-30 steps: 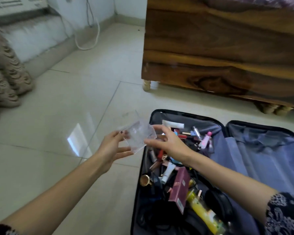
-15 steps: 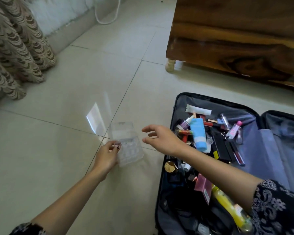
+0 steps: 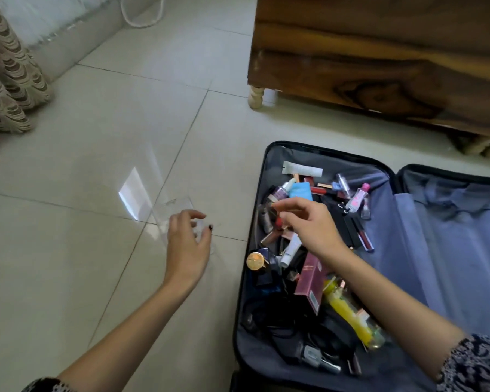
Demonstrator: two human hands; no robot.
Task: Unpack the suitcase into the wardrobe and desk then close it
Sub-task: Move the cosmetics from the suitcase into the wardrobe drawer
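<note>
Change: clear plastic box (image 3: 178, 219), held in both my hands a second ago, now sits on the floor (image 3: 68, 222) left of the suitcase (image 3: 385, 176).
Left hand (image 3: 187, 244): over the box, grip spread, clamped on nothing.
Right hand (image 3: 309, 224): now over the cosmetics (image 3: 294, 222), fingertips pinched; whether on an item, cannot tell.
Meaning: box looks staged for loading small items; unpacking barely begun.
Suitcase: lies open on floor; left half crammed with tubes and bottles, right half behind its liner.
</note>
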